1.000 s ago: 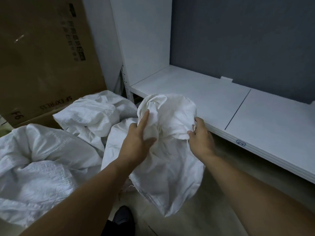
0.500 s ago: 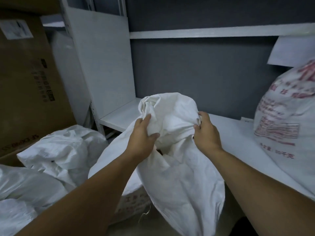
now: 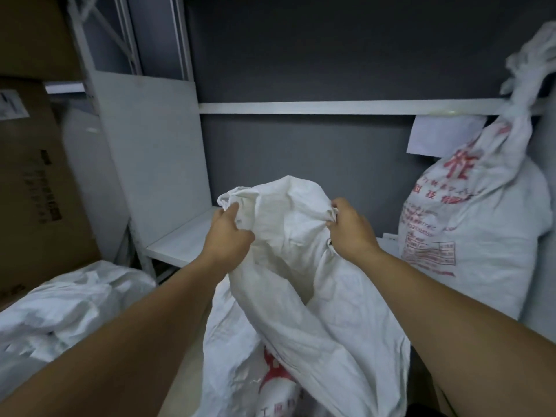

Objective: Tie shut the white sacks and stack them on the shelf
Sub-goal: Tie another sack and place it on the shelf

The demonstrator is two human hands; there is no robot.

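The left hand (image 3: 230, 236) and right hand (image 3: 350, 228) are clutching an untied sack (image 3: 288, 212) before the shelf (image 3: 177, 251), which is already bearing one tied sack (image 3: 469, 236).

Sack (image 3: 301, 266) woven matt plastic cloth; shelf (image 3: 180, 248) smooth matt board.

The held sack (image 3: 296, 227) is white — tied sack (image 3: 481, 245) white with red print, wall (image 3: 301, 152) grey, carton (image 3: 33, 212) brown.

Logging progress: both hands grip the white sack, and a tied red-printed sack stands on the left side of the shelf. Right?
No: the head view shows the tied red-printed sack on the right side of the shelf. The left hand and right hand do grip the white sack.
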